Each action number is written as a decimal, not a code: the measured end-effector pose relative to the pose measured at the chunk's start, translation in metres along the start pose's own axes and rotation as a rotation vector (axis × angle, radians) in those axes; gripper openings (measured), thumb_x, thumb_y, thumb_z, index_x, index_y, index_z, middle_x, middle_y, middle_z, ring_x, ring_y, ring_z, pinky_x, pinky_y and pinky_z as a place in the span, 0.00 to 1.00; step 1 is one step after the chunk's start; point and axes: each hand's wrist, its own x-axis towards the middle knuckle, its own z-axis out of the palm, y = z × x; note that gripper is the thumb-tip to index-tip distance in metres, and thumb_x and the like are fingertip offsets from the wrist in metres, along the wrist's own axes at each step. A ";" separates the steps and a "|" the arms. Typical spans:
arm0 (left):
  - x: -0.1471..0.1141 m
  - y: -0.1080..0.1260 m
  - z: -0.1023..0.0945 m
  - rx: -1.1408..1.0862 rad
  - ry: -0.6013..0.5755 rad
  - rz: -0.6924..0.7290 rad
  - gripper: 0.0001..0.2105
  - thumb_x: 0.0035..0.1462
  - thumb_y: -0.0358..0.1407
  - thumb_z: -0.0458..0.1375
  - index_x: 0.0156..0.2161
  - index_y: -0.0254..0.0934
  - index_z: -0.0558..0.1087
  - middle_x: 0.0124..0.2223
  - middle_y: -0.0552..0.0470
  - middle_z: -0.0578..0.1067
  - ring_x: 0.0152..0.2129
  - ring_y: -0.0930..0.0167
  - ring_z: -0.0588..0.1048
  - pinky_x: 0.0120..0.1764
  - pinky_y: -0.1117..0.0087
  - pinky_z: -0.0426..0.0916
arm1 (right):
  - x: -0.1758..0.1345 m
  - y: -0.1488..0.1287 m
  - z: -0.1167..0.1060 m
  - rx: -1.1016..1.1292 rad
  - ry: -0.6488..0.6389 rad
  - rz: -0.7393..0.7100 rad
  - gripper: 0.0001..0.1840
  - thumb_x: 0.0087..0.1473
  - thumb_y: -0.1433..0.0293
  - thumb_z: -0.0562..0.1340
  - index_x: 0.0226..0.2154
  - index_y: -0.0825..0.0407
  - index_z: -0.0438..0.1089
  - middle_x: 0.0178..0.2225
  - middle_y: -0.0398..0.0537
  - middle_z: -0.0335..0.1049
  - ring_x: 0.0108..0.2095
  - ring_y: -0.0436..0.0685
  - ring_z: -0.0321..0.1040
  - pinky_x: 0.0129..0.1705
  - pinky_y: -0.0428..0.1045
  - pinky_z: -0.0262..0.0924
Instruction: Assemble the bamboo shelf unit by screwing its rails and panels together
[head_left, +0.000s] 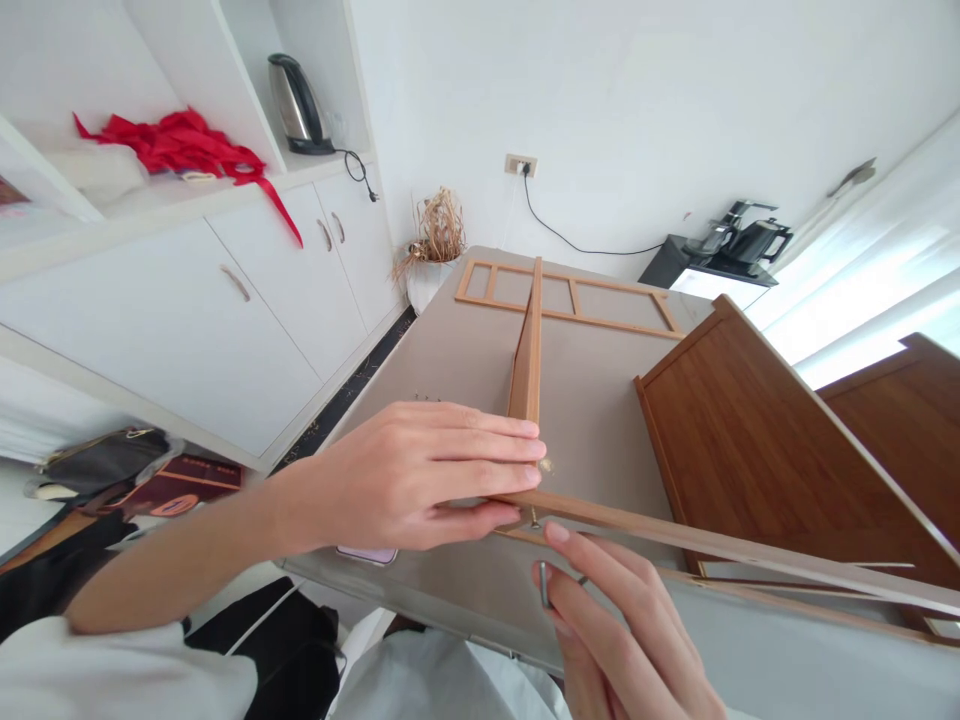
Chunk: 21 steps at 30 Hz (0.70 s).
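My left hand [420,470] lies across the corner where a narrow wooden board [527,350], standing on edge, meets a long wooden rail [675,540]. Its fingers are over the board's near end and its thumb is at the rail's near side. A brass-coloured screw [535,518] sticks out of the rail just beyond the thumb. My right hand [630,630] is closed on a metal hex key [544,585], whose short arm shows between the fingers. Its index fingertip is close beside the screw head. The hex key is apart from the screw.
A ladder-like wooden frame [577,300] lies at the table's [420,350] far end. Brown wooden panels [780,440] stand at the right. Several small screws [427,397] lie left of the board. A phone [367,555] is near the table edge. White cabinets [187,330] line the left.
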 end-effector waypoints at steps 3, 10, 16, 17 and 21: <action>0.004 -0.003 -0.011 -0.017 -0.102 0.013 0.15 0.60 0.30 0.62 0.52 0.33 0.74 0.55 0.46 0.78 0.56 0.66 0.73 0.60 0.65 0.70 | -0.001 -0.003 0.002 -0.028 -0.005 -0.004 0.10 0.56 0.81 0.62 0.34 0.51 0.74 0.40 0.49 0.79 0.40 0.55 0.77 0.38 0.47 0.74; 0.010 -0.018 -0.027 -0.139 -0.276 0.007 0.16 0.61 0.32 0.60 0.54 0.35 0.73 0.63 0.46 0.71 0.64 0.66 0.63 0.67 0.63 0.60 | -0.003 -0.004 0.012 -0.098 0.070 -0.019 0.09 0.57 0.80 0.62 0.34 0.51 0.75 0.40 0.47 0.79 0.43 0.55 0.78 0.41 0.46 0.74; 0.006 -0.026 -0.023 -0.186 -0.289 -0.009 0.18 0.61 0.34 0.60 0.56 0.37 0.70 0.62 0.51 0.71 0.63 0.69 0.66 0.66 0.67 0.59 | -0.005 0.005 0.025 -0.088 0.199 -0.094 0.10 0.62 0.76 0.59 0.33 0.51 0.76 0.37 0.43 0.80 0.39 0.51 0.79 0.41 0.41 0.74; 0.004 -0.027 -0.021 -0.192 -0.276 -0.019 0.18 0.61 0.34 0.60 0.56 0.37 0.70 0.62 0.51 0.72 0.63 0.70 0.66 0.66 0.68 0.60 | -0.005 0.005 0.024 -0.095 0.194 -0.090 0.10 0.62 0.76 0.59 0.34 0.51 0.76 0.37 0.43 0.80 0.38 0.50 0.79 0.41 0.40 0.74; 0.001 -0.028 -0.014 -0.226 -0.204 -0.002 0.17 0.59 0.31 0.61 0.54 0.36 0.71 0.60 0.49 0.73 0.62 0.68 0.67 0.65 0.68 0.62 | -0.008 -0.002 0.013 -0.131 0.004 0.005 0.12 0.61 0.77 0.59 0.40 0.50 0.77 0.39 0.42 0.81 0.38 0.52 0.80 0.42 0.39 0.74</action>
